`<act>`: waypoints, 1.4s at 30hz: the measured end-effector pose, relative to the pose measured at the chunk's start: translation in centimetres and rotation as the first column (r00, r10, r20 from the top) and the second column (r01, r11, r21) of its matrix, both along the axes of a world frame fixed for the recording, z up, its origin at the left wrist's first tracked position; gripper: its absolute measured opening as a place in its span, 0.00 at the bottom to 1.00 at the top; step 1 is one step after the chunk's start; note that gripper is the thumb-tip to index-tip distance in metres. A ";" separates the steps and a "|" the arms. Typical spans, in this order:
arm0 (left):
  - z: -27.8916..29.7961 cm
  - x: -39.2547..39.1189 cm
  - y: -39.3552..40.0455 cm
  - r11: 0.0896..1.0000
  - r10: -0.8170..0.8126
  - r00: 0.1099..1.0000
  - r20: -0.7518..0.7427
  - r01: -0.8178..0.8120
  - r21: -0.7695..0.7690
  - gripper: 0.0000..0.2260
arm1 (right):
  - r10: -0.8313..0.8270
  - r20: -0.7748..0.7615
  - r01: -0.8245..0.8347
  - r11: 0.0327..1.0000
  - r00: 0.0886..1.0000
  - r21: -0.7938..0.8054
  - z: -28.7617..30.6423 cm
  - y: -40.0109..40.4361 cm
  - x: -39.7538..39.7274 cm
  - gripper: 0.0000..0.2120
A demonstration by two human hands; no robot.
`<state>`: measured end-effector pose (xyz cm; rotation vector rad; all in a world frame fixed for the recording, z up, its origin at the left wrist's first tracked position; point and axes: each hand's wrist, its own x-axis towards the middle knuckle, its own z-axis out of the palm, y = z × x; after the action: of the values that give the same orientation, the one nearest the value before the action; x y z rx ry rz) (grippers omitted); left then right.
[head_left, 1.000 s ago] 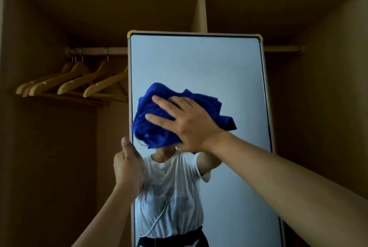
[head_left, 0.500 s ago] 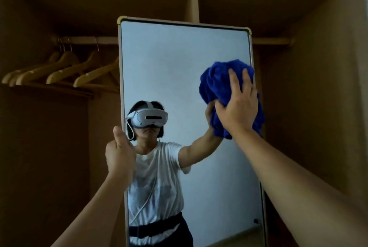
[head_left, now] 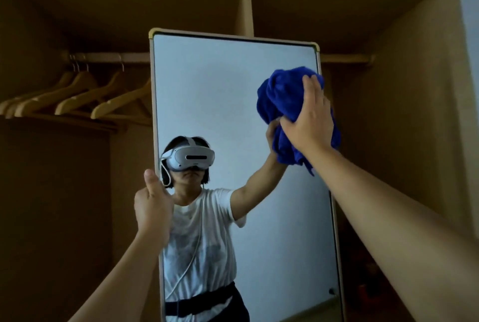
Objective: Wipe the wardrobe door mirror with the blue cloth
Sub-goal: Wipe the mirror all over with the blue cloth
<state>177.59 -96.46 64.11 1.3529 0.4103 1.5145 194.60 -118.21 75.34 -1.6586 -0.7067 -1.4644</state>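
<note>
The right hand [head_left: 309,116] presses the bunched blue cloth [head_left: 281,103] against the mirror [head_left: 220,103], fingers spread over it, near the upper right edge of the glass. The left hand [head_left: 153,207] is closed around the left frame of the mirror, thumb up. Behind the mirror, wooden hangers [head_left: 77,98] hang on a rail [head_left: 103,57] inside the open wardrobe [head_left: 401,114]
</note>
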 end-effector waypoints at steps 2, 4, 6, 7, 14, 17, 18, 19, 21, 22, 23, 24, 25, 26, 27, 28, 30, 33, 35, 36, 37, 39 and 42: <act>-0.1 0.0 0.1 0.999 -0.034 0.999 0.006 0.034 -0.001 0.26 | 0.013 -0.012 -0.012 1.000 1.000 0.012 2.9 0.4 -0.2 0.41; -0.1 0.1 0.2 0.999 -0.042 0.999 0.010 0.042 0.006 0.26 | 0.016 -0.010 -0.016 1.000 1.000 0.006 5.4 0.9 -0.7 0.40; 0.0 0.2 0.3 0.999 -0.031 0.999 0.019 0.031 0.014 0.26 | 0.015 0.022 -0.014 1.000 1.000 -0.025 6.9 1.8 -1.7 0.39; 0.0 0.2 0.4 1.000 -0.024 1.000 0.020 0.023 0.017 0.26 | 0.010 0.057 -0.007 0.998 0.998 -0.056 7.1 2.5 -2.4 0.38; -0.4 0.5 1.1 0.998 -0.054 0.998 0.023 0.053 0.023 0.28 | 0.086 0.349 0.030 0.949 0.933 -0.314 0.4 6.8 -7.1 0.37; -0.3 0.4 1.2 0.998 -0.053 0.998 0.027 0.052 0.036 0.26 | 0.144 0.388 0.018 0.923 0.910 -0.385 -3.9 7.6 -8.1 0.34; -0.3 0.3 1.1 0.996 -0.065 0.998 0.018 0.063 0.066 0.26 | 0.171 0.398 0.017 0.905 0.901 -0.426 -5.3 7.8 -8.3 0.33; -0.4 0.1 1.1 0.992 -0.079 0.997 -0.003 0.079 0.100 0.25 | 0.191 0.407 0.027 0.881 0.893 -0.473 -6.7 7.9 -8.5 0.32; -0.6 -0.2 1.0 0.982 -0.108 0.993 -0.043 0.113 0.149 0.21 | 0.201 0.440 0.085 0.831 0.875 -0.550 -8.9 7.9 -8.7 0.31; -0.9 -0.4 1.1 0.978 -0.119 0.991 -0.059 0.127 0.163 0.19 | 0.189 0.461 0.125 0.813 0.867 -0.568 -9.5 7.8 -8.6 0.32; -1.4 -0.7 1.1 0.976 -0.124 0.989 -0.079 0.136 0.171 0.18 | 0.172 0.479 0.160 0.802 0.861 -0.575 -9.7 7.6 -8.6 0.32; -1.9 -0.9 1.0 0.974 -0.126 0.986 -0.108 0.143 0.173 0.18 | 0.151 0.491 0.186 0.800 0.858 -0.570 -9.4 7.4 -8.6 0.33; -2.4 -1.1 0.8 0.974 -0.135 0.982 -0.133 0.156 0.162 0.19 | 0.124 0.497 0.208 0.803 0.859 -0.559 -8.8 7.2 -8.7 0.33; -3.1 -1.4 0.6 0.975 -0.162 0.976 -0.148 0.182 0.131 0.22 | 0.090 0.496 0.228 0.808 0.863 -0.543 -8.0 7.1 -9.0 0.33; -3.6 -1.7 0.3 0.971 -0.203 0.968 -0.147 0.219 0.095 0.24 | 0.047 0.487 0.249 0.814 0.872 -0.525 -7.2 7.1 -9.2 0.34; -4.1 -1.8 0.1 0.968 -0.231 0.962 -0.145 0.243 0.068 0.25 | 0.003 0.466 0.266 0.818 0.885 -0.510 -6.3 7.0 -9.4 0.35; -5.4 -2.0 0.0 0.970 -0.233 0.958 -0.167 0.242 0.033 0.26 | -0.046 0.401 0.259 0.829 0.915 -0.496 -5.1 7.4 -9.9 0.37; -8.1 -2.4 -0.2 0.954 -0.299 0.932 -0.205 0.291 -0.067 0.28 | -0.058 0.335 0.223 0.849 0.941 -0.480 -5.3 8.1 -10.3 0.36; -9.7 -2.4 -0.1 0.933 -0.342 0.915 -0.212 0.303 -0.197 0.31 | -0.057 0.347 0.227 0.852 0.936 -0.472 -6.7 8.7 -10.5 0.35; -10.1 -2.5 0.0 0.920 -0.353 0.914 -0.199 0.300 -0.252 0.30 | -0.044 0.370 0.232 0.845 0.928 -0.481 -7.8 9.0 -10.5 0.35; -10.2 -2.5 0.0 0.906 -0.373 0.910 -0.183 0.314 -0.283 0.29 | -0.015 0.401 0.232 0.836 0.916 -0.497 -9.3 9.3 -10.6 0.35; -10.0 -2.5 -0.1 0.865 -0.446 0.889 -0.101 0.400 -0.302 0.26 | 0.059 0.461 0.224 0.815 0.885 -0.535 -12.8 9.8 -10.6 0.34; -9.9 -2.6 0.0 0.767 -0.548 0.831 0.093 0.544 -0.341 0.21 | 0.130 0.469 0.190 0.797 0.873 -0.574 -18.2 9.9 -10.5 0.31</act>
<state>174.95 -96.46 54.19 1.0661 0.2455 0.8897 184.12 -108.35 57.09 -1.7533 -1.5853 -1.8311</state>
